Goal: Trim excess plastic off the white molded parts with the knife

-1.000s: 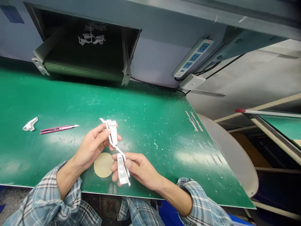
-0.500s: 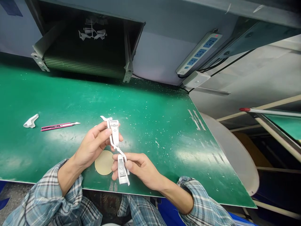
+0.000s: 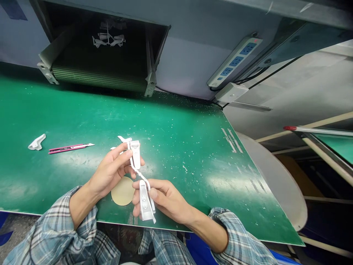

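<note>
I hold a white moulded plastic piece [image 3: 137, 167] above the near edge of the green table [image 3: 179, 147]. It is two flat oblong parts joined by a thin curved runner. My left hand [image 3: 110, 171] pinches the upper part between thumb and fingers. Fingers and thumb of my right hand [image 3: 162, 198] are closed around the lower part [image 3: 145, 204]. A round tan disc [image 3: 122, 191] lies on the table just under my hands.
A pink utility knife [image 3: 70, 148] and a small white plastic scrap [image 3: 36, 142] lie at the left. A dark conveyor opening [image 3: 102, 55] with white moulded parts [image 3: 109, 38] sits at the back. A power strip [image 3: 234, 60] hangs at the upper right. A round white surface [image 3: 275, 180] adjoins the table's right edge.
Both hands keep their hold on the white piece. The lower part has tilted slightly and shifted a little toward me; the upper part has barely moved.
</note>
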A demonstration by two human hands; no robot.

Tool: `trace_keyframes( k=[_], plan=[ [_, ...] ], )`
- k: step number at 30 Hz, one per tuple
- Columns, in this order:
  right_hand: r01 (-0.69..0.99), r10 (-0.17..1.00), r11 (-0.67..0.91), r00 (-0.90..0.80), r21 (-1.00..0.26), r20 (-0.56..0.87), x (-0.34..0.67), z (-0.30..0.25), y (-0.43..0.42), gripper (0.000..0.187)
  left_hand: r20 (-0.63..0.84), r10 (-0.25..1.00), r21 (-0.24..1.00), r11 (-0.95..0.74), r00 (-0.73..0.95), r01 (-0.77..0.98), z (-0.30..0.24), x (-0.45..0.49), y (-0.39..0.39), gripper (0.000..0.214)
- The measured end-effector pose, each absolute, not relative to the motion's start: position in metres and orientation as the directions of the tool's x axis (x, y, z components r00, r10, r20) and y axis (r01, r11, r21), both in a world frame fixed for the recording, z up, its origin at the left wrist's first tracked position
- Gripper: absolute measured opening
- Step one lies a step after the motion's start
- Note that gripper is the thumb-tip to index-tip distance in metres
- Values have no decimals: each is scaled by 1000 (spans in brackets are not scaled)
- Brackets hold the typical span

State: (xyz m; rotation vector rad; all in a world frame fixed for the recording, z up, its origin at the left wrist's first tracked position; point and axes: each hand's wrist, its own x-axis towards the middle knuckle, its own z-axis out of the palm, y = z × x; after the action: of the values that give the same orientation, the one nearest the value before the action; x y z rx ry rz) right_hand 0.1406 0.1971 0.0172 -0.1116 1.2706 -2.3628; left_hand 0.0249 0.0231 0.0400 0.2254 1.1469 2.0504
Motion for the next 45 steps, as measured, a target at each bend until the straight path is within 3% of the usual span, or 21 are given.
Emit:
trace_keyframes(
  k=[12, 23, 45],
  plan=[
    [448, -473, -600, -867, -663, -158, 142, 22, 197, 44, -236, 700, 767, -291, -674, -572, 41, 24, 25, 39],
    [255, -394, -407, -915, -877, -84, 144, 22, 197, 46, -177, 716, 783, -314, -676, -537, 40, 26, 21, 38],
    [194, -396, -382, -918, -904, -29, 146, 24, 197, 39, -123, 750, 770, -341, -650, -540, 40, 28, 19, 36]
  ],
)
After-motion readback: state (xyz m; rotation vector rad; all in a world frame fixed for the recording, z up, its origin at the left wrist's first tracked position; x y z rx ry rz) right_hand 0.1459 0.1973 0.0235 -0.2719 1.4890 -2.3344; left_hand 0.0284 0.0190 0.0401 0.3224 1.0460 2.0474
